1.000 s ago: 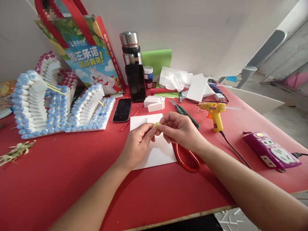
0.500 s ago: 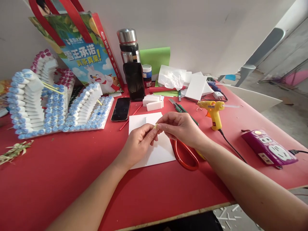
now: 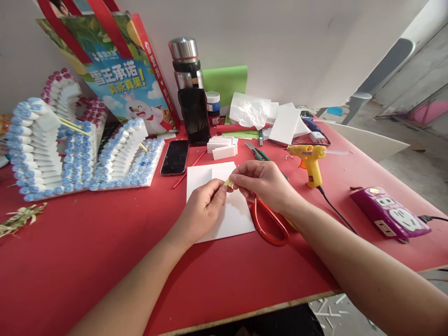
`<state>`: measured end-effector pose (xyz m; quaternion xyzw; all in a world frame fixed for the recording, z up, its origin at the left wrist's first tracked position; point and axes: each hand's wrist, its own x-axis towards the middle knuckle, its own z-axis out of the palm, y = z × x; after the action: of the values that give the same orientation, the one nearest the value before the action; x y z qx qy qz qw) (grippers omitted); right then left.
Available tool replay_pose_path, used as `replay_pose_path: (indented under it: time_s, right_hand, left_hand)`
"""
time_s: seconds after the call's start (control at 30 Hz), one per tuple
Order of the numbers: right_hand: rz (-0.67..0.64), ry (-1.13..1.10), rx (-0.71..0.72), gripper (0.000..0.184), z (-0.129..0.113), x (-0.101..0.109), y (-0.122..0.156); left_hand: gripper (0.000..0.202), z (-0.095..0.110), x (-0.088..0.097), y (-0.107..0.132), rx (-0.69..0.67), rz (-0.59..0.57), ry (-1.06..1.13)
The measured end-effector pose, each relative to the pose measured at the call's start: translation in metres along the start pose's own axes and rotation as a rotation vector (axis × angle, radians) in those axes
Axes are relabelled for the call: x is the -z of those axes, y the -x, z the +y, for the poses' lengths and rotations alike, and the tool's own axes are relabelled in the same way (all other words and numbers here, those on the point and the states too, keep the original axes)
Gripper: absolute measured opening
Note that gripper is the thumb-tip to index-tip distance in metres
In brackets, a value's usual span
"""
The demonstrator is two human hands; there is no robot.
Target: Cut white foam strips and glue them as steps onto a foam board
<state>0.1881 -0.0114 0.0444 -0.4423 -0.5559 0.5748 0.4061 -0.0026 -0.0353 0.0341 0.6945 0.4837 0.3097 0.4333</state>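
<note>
Between my fingertips is a small pale yellow strip (image 3: 228, 182), too small to make out fully. My left hand (image 3: 206, 203) pinches its near end between thumb and forefinger. From the other side my right hand (image 3: 264, 184) pinches it too, with the remaining fingers curled. Both hands are over a white sheet of board (image 3: 227, 219) lying on the red table (image 3: 115, 261). Beside my right hand lie the red looped handles (image 3: 269, 223) of what look like scissors, their other end hidden under that hand.
A yellow glue gun (image 3: 310, 161) and a purple power strip (image 3: 392, 212) sit to the right. Behind are a green cutter (image 3: 259, 151), small white blocks (image 3: 223, 148), a phone (image 3: 175, 157) and a steel flask (image 3: 185, 63). Blue-and-white craft models (image 3: 79, 158) stand at left.
The fingertips have parted slightly, so more of the yellow strip shows. My right hand has shifted a little. The view has moved slightly.
</note>
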Motion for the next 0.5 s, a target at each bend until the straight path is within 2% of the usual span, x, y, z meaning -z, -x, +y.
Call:
replay_pose_path:
  time_s: [0.33, 0.5]
  right_hand:
    - [0.016, -0.047, 0.019, 0.023, 0.0038, -0.0086, 0.0018]
    - [0.015, -0.027, -0.007, 0.025, 0.0024, 0.0008, -0.0002]
  left_hand:
    - [0.031, -0.0004, -0.0054, 0.0014, 0.019, 0.055, -0.159]
    - [0.030, 0.0012, -0.0038, 0.0002, 0.045, 0.102, -0.200]
